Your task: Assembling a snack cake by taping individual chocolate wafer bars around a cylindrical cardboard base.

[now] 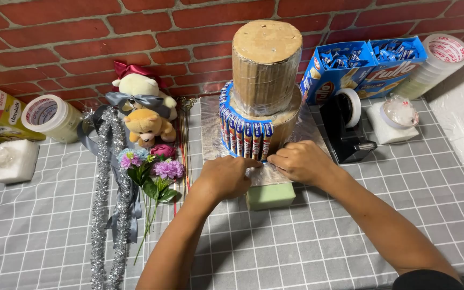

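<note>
Head view, looking down at a table covered by a grey checked cloth. The left hand and the right hand meet at the front foot of a two-tier cardboard tower, which stands on a foil-covered board. Both hands are curled with fingertips pinched down on the front edge of that board, just below the row of wrapped snack sticks that stand upright side by side against the lower tier; whether a thin strip of tape lies between the fingers cannot be told. The row runs from directly above the left hand around the tier's left flank, while the tier beyond the right hand shows bare cardboard. Immediately beneath the two hands, toward the person, a pale green foam block sits under the board's edge. Just outside the right hand stands a black tape dispenser, and beyond it two open blue boxes of wrapped sweets lean at the brick wall. Outside the left hand lie artificial flowers, with two small plush bears beyond them and a silver tinsel garland farther out still. A roll of printed tape lies well apart at the far left.
</note>
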